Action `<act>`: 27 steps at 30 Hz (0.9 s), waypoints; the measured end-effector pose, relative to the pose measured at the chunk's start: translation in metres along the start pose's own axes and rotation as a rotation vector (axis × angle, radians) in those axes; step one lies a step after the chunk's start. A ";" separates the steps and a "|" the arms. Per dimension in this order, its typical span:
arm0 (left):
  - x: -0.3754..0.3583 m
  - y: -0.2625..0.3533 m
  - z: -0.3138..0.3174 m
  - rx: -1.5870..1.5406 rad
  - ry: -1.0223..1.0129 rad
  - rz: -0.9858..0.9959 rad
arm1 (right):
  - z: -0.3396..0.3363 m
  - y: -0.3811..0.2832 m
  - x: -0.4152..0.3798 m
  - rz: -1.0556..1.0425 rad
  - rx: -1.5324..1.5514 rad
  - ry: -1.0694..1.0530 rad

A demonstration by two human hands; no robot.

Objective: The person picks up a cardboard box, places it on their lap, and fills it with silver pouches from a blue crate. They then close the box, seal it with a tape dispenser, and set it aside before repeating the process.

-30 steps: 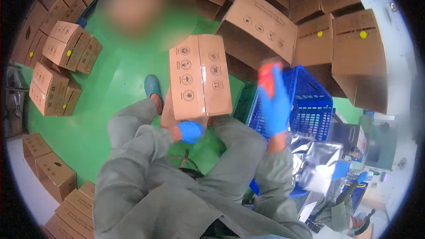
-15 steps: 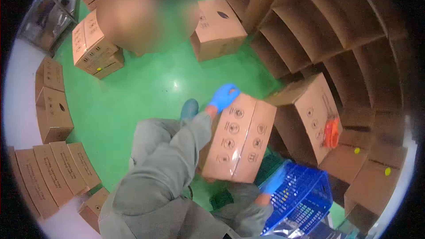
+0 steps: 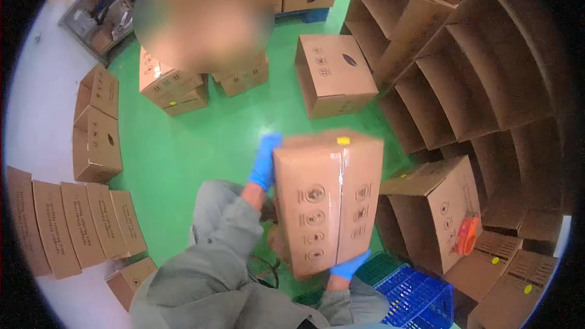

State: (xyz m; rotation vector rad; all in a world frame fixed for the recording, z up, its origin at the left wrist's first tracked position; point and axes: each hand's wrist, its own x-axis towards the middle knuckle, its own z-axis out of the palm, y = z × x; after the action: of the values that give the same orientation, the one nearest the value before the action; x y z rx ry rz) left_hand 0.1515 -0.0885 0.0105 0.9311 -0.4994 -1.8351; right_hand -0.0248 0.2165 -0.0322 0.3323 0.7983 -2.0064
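Note:
A taped cardboard carton (image 3: 326, 207) with printed symbols and a yellow sticker on its far edge is held up in front of me. My left hand (image 3: 266, 161), in a blue glove, grips its far left corner. At the near right edge, my right hand (image 3: 351, 265), gloved the same way, is wrapped around the bottom, its fingers partly hidden by the carton. A blue plastic basket (image 3: 420, 298) lies just beyond my right hand, beside a dark green crate (image 3: 387, 268).
Open-fronted cartons (image 3: 432, 97) are stacked along the right. An orange item (image 3: 467, 236) sits against a tilted carton (image 3: 448, 207). A lone carton (image 3: 338, 70) stands ahead on the green floor (image 3: 183, 152). More cartons (image 3: 85, 225) line the left wall. A person's blurred area shows ahead.
My right hand has come from the blue basket to the carton's near edge. The carton is now lifted closer and more upright, with both hands on it. The view has shifted.

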 end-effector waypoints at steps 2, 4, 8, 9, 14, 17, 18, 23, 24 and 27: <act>0.033 0.096 0.012 -0.023 -0.090 0.216 | 0.070 0.038 0.033 -0.093 -0.166 -0.133; 0.025 0.199 0.060 0.185 -0.029 0.519 | 0.213 0.065 0.032 -0.713 -1.003 -0.387; 0.018 0.299 0.086 0.271 -0.192 0.549 | 0.361 0.127 0.061 0.283 0.112 -0.615; 0.020 0.305 0.083 0.359 -0.145 0.726 | 0.384 0.130 0.032 0.337 0.085 -0.682; 0.059 0.248 0.045 0.504 -0.012 0.526 | 0.329 0.130 -0.066 0.509 -0.301 -1.066; 0.117 0.155 0.013 0.746 -0.062 0.035 | 0.164 0.142 -0.030 0.442 -0.740 -0.905; 0.133 0.120 0.006 0.818 -0.111 -0.062 | 0.105 0.134 -0.017 0.383 -1.154 -0.645; 0.239 -0.043 -0.004 0.960 -0.253 -0.378 | -0.002 0.039 -0.036 0.360 -1.388 0.018; 0.268 -0.073 -0.004 1.197 -0.123 -0.139 | 0.002 0.027 -0.041 0.326 -1.300 0.079; 0.296 -0.102 0.047 0.904 0.081 0.145 | -0.020 0.006 -0.043 0.229 -1.203 0.163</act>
State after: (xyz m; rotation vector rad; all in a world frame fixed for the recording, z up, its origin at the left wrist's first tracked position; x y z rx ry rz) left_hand -0.0116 -0.3135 -0.1418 1.4948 -1.3618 -1.4058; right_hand 0.0015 0.2554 -0.0273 -0.1259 1.7907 -1.0144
